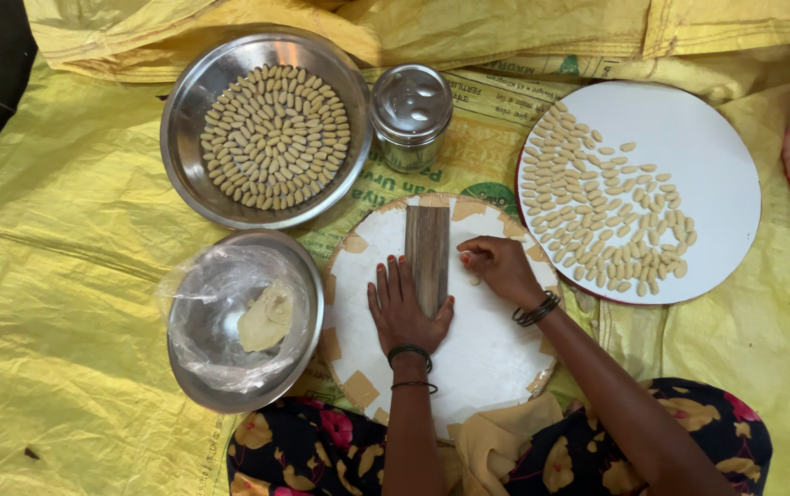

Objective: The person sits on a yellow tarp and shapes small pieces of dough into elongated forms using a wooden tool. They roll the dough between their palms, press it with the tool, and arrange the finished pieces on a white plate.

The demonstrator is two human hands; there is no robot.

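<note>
Now the left hand (404, 308) lies flat and open on the round white board (496, 367), pressing the bottom end of a little wooden strip (428, 257). This strip is in the middle of the board, and its long side runs from 6 o'clock up to 12 o'clock. At 3 o'clock of the strip, touching close, the right hand (498, 266) is curled, pinching a tiny dough bit (474, 276). Both hands are right by the strip
</note>
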